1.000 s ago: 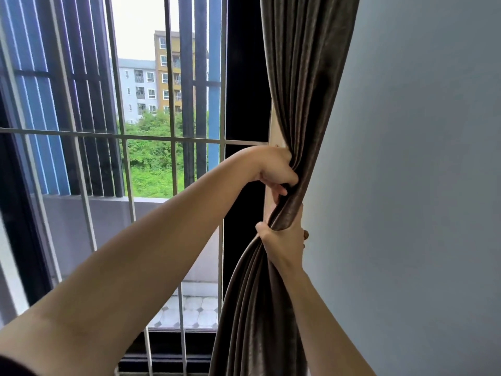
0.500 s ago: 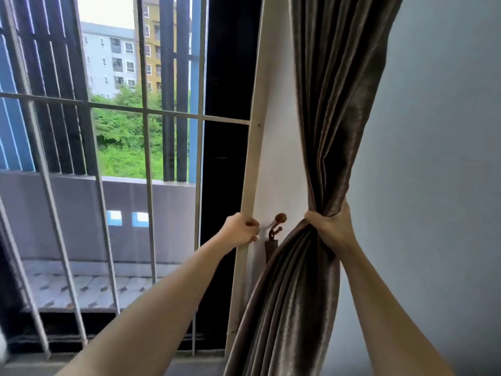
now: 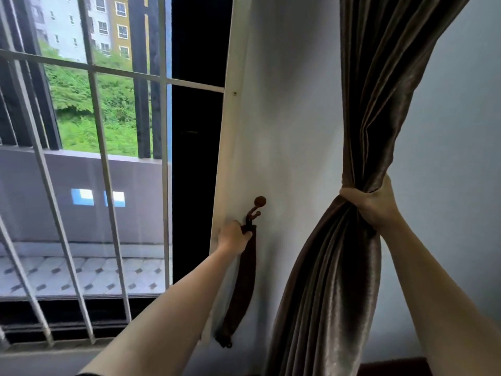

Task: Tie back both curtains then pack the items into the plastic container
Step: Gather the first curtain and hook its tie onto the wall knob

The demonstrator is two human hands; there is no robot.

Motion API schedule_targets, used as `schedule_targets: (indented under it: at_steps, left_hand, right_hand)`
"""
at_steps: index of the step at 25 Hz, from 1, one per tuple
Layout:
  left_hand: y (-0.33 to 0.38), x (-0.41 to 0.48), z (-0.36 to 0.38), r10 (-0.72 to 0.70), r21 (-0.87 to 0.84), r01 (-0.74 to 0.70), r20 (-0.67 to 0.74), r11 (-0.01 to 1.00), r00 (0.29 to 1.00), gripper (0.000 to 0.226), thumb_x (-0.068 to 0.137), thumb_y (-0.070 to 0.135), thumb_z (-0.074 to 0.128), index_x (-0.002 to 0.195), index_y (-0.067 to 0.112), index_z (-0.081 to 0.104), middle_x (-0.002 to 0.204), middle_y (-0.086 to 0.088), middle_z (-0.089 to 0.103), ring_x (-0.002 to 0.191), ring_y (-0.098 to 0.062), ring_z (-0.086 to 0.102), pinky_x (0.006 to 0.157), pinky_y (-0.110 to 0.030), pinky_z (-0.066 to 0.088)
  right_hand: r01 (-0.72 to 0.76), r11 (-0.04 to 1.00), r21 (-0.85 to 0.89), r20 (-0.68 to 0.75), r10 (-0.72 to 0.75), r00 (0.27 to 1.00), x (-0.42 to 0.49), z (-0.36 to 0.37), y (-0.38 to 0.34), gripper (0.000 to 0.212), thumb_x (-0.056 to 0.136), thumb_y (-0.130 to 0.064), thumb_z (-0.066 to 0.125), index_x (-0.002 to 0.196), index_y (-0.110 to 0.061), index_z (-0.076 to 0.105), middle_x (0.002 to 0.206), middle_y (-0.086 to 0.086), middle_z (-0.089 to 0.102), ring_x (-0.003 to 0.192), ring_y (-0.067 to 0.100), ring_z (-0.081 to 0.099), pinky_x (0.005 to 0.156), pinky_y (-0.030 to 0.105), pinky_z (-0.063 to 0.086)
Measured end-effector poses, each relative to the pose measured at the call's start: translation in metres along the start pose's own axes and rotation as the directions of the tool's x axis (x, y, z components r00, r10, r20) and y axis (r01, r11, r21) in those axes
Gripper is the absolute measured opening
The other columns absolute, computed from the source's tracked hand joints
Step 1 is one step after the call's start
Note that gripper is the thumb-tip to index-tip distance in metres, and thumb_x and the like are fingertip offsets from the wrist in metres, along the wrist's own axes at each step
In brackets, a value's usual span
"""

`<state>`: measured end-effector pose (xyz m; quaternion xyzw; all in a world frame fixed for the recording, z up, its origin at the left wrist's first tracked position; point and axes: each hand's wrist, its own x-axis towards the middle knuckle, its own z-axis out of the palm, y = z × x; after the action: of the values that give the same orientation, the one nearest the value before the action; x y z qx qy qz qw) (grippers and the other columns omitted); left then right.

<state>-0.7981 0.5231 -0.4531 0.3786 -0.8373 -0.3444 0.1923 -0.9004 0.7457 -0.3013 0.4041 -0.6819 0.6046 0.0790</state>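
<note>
The fingers (image 3: 243,232) of the left hand (image 3: 233,236) were curled round the top end of the dark tieback (image 3: 242,289), just under the hook (image 3: 256,210) it hung from. How firmly they pinched it was hard to tell, since the knuckles hid the contact. The fingers (image 3: 352,196) of the right hand (image 3: 376,210) were clamped tight around the gathered curtain (image 3: 375,104), cinching it into a narrow waist, with the cloth fanning out above and below the grip.

The tieback hung straight down the wall (image 3: 287,126), its long axis vertical and its lower end loose near the wall's bottom edge. Hook and strap sat at the wall's left edge, just beside the pale window frame (image 3: 230,147). Beyond the frame stood the barred grille (image 3: 104,158).

The bunched curtain was well to the right of the hook, at about the same height, with bare wall between the two hands. The left hand was plainly the nearer to the strap, the right to the cloth. The coming move seemed to turn on closing that sideways gap: the strap would have to swing right and wrap the waist of the curtain, or the curtain would have to come left to the hook. Neither was done yet. The plastic container was not in view.
</note>
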Motion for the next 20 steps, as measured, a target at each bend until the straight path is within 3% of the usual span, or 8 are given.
schedule_targets:
  at_steps: [2,4,7,10,12,15,18,20]
  left_hand:
    - [-0.003,0.001,0.004,-0.013,-0.126,0.014,0.011,0.992,1.0,0.02,0.091,0.025,0.058,0.098,0.007,0.059,0.094,-0.012,0.063,0.088,-0.027,0.061,0.073,-0.034,0.047]
    - [-0.006,0.0,0.007,-0.033,-0.329,0.068,0.111,0.942,0.993,0.017,0.093,0.024,0.053,0.095,0.007,0.053,0.091,-0.011,0.057,0.084,-0.024,0.056,0.073,-0.032,0.042]
    - [-0.013,-0.006,-0.013,-0.053,-0.499,0.158,0.218,0.852,0.974,0.029,0.094,0.03,0.051,0.108,0.005,0.058,0.092,-0.011,0.06,0.083,-0.023,0.057,0.071,-0.029,0.044]
    - [-0.032,-0.006,-0.076,0.082,-0.374,0.043,0.313,0.926,0.946,0.026,0.088,0.035,0.063,0.086,0.01,0.069,0.071,-0.001,0.061,0.065,-0.013,0.056,0.058,-0.021,0.042]
    - [-0.042,-0.006,-0.121,0.085,-0.255,0.016,0.382,0.967,0.92,0.029,0.083,0.038,0.068,0.073,0.011,0.068,0.058,0.001,0.056,0.054,-0.012,0.051,0.051,-0.02,0.039]
    - [-0.044,-0.005,-0.176,0.064,-0.085,-0.029,0.447,0.996,0.892,0.036,0.077,0.04,0.073,0.071,0.006,0.068,0.056,0.0,0.053,0.052,-0.011,0.048,0.048,-0.019,0.037]
    - [-0.028,-0.015,-0.222,0.084,0.033,-0.113,0.473,0.993,0.877,0.042,0.067,0.045,0.078,0.057,0.012,0.054,0.051,0.001,0.041,0.049,-0.012,0.037,0.046,-0.021,0.029]
    - [-0.013,-0.025,-0.239,0.111,0.091,-0.168,0.447,0.982,0.888,0.043,0.074,0.037,0.076,0.05,0.018,0.047,0.049,0.004,0.037,0.048,-0.011,0.033,0.047,-0.023,0.025]
  right_hand:
    - [0.001,1.0,0.005,0.018,-0.001,1.0,0.003,-0.002,0.003,0.05,0.059,-0.01,0.066,0.105,0.007,0.054,0.09,0.015,0.059,0.074,0.016,0.062,0.061,0.016,0.052]
    - [-0.009,1.0,0.018,0.043,0.008,0.999,0.003,0.003,0.004,0.048,0.06,-0.009,0.066,0.103,0.008,0.055,0.088,0.014,0.058,0.071,0.012,0.062,0.06,0.017,0.052]
    - [-0.002,0.999,0.048,0.08,-0.002,0.997,0.003,0.021,0.004,0.043,0.06,-0.006,0.065,0.099,0.009,0.054,0.083,0.013,0.057,0.069,0.012,0.061,0.061,0.019,0.053]
    - [0.001,0.996,0.086,0.114,-0.011,0.993,0.005,0.047,0.005,0.038,0.061,-0.005,0.065,0.094,0.008,0.054,0.081,0.013,0.057,0.071,0.018,0.06,0.063,0.024,0.053]
    - [-0.013,0.992,0.123,0.149,-0.005,0.989,0.005,0.067,0.007,0.041,0.061,-0.007,0.067,0.096,0.008,0.053,0.084,0.014,0.056,0.075,0.022,0.06,0.065,0.028,0.054]
    - [-0.043,0.986,0.163,0.184,0.012,0.983,0.006,0.102,0.008,0.05,0.059,-0.01,0.069,0.103,0.009,0.052,0.085,0.015,0.057,0.074,0.022,0.062,0.065,0.032,0.054]
    - [-0.069,0.977,0.204,0.215,0.024,0.976,0.003,0.143,0.003,0.062,0.056,-0.017,0.071,0.11,0.008,0.05,0.092,0.015,0.058,0.082,0.027,0.062,0.072,0.039,0.056]
    - [-0.067,0.976,0.206,0.224,0.019,0.974,-0.001,0.167,-0.004,0.068,0.055,-0.02,0.071,0.115,0.004,0.049,0.099,0.014,0.059,0.09,0.027,0.062,0.078,0.036,0.055]
